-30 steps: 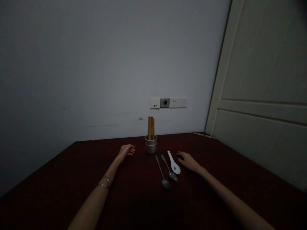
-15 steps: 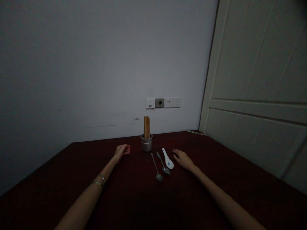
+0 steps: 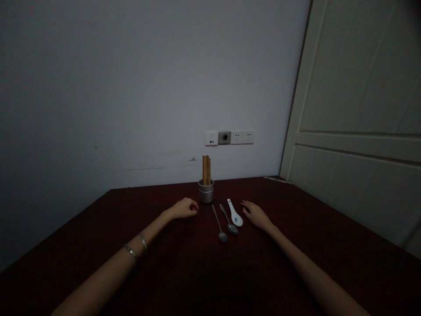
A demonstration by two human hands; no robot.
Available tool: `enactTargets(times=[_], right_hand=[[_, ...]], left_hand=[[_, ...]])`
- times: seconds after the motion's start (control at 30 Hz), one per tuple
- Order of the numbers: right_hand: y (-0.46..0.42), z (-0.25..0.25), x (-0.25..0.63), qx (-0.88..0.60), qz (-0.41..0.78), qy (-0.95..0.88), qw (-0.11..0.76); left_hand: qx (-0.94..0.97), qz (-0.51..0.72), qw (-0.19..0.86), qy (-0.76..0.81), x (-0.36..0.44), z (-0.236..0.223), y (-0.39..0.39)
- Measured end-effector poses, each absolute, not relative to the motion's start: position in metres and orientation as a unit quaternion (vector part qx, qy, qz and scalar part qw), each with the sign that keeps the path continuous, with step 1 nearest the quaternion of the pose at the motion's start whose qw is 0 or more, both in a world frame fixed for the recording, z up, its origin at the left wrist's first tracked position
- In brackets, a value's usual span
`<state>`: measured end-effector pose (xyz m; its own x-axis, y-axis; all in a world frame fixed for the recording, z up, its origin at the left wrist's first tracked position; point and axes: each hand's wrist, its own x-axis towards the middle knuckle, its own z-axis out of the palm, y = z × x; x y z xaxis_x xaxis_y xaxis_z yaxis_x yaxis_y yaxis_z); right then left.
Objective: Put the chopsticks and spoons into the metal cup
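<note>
Beside the metal cup (image 3: 206,194), to its front left, my left hand (image 3: 184,208) hovers low over the table or rests on it. Its fingers curl loosely with nothing seen in them. The cup stands upright and holds several wooden chopsticks (image 3: 206,170). To the right of my left hand lie a long-handled metal spoon (image 3: 222,237), a second metal spoon (image 3: 232,228) and a white ceramic soup spoon (image 3: 237,219) with a blue mark. My right hand (image 3: 257,215) lies palm down just right of the ceramic spoon, fingers extended and apart from it.
The dark red table (image 3: 184,272) meets a pale wall (image 3: 158,87) at the back. Sockets and switches (image 3: 241,138) sit on that wall. A panelled door (image 3: 355,162) borders the right side. A thin strip (image 3: 277,180) lies at the far right corner.
My left hand has moved right, closer to the cup and the long-handled spoon, its fingers more curled. My right hand stays beside the ceramic spoon. The view has swung slightly.
</note>
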<state>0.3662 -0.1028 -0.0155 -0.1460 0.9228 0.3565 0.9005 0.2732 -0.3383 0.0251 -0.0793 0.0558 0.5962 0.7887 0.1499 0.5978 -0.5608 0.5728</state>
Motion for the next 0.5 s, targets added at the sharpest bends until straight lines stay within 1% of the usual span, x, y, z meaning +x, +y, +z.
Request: enactTargets(times=[0.1, 0.17, 0.27, 0.4, 0.5], right_hand=[[-0.101, -0.017, 0.367, -0.606, 0.028, -0.754, 0.252], [-0.099, -0.019, 0.369, -0.606, 0.034, -0.753, 0.253], [-0.097, -0.020, 0.370, -0.601, 0.035, -0.756, 0.257], [-0.098, -0.021, 0.370, -0.596, 0.028, -0.760, 0.255], [-0.100, -0.020, 0.369, -0.596, 0.019, -0.762, 0.253]], left_hand=[[0.898, 0.226, 0.150, 0.345, 0.047, 0.058, -0.095], [0.916, 0.220, 0.124, 0.313, 0.061, 0.058, -0.106], [0.935, 0.172, 0.096, 0.294, 0.077, 0.056, -0.120], [0.956, 0.108, -0.002, 0.273, 0.089, 0.048, -0.129], [0.962, 0.091, -0.055, 0.250, 0.092, 0.040, -0.130]])
